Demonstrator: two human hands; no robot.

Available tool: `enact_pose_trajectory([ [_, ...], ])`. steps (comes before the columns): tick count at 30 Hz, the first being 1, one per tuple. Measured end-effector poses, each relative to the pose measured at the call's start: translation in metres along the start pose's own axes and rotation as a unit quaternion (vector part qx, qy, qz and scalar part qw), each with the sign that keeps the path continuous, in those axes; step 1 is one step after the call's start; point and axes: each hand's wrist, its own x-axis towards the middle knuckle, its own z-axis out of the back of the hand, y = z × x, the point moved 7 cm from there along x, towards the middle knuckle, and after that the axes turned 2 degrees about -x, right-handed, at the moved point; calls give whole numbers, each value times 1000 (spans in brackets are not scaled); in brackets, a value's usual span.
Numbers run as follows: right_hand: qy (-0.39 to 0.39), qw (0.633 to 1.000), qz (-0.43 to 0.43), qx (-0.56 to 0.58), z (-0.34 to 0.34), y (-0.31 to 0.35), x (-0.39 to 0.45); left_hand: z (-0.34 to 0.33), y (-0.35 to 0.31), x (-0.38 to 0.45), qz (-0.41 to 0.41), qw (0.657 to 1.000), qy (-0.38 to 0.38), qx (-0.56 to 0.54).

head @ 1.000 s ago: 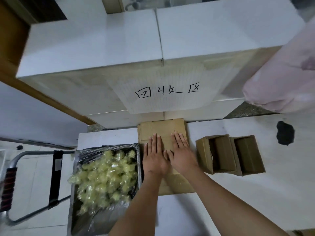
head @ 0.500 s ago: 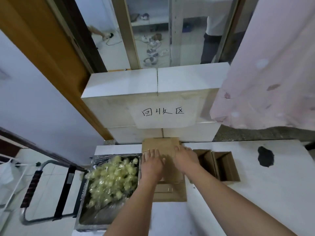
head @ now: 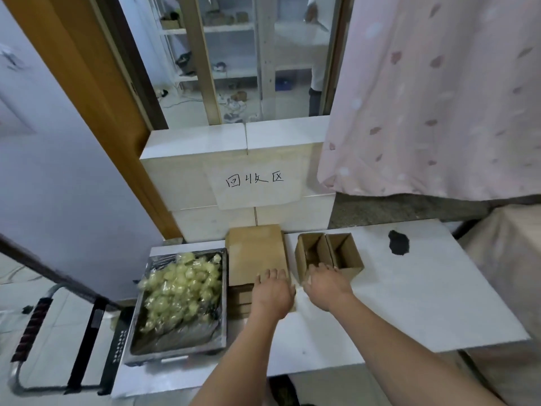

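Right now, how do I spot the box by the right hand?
On the white table, right of the flat cardboard stack, two open cardboard boxes stand side by side. Yours is the left box, next to the stack, with the right hand at its near edge; its twin sits farther right.

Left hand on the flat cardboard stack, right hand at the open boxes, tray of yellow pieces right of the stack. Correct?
No: the head view shows the tray left of the flat cardboard stack, not right. The left hand is on the stack, the right hand at the open boxes.
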Motion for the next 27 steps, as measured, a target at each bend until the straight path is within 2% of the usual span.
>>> enact_pose_trajectory([
  [7, 10, 998, -55, 13, -32, -39, -65, -37, -43, -46, -28, 999, 21, 15],
  [14, -3, 997, -77, 30, -43, -66, -89, -43, -84, -51, -68, 996, 25, 48],
  [21, -6, 995, -93, 43, -44, -103, -79, -42, -105, -31, -73, 995, 37, 59],
  [27, -2, 996, -77, 42, -37, -131, -27, -32, -110, 14, -43, 997, 37, 54],
])
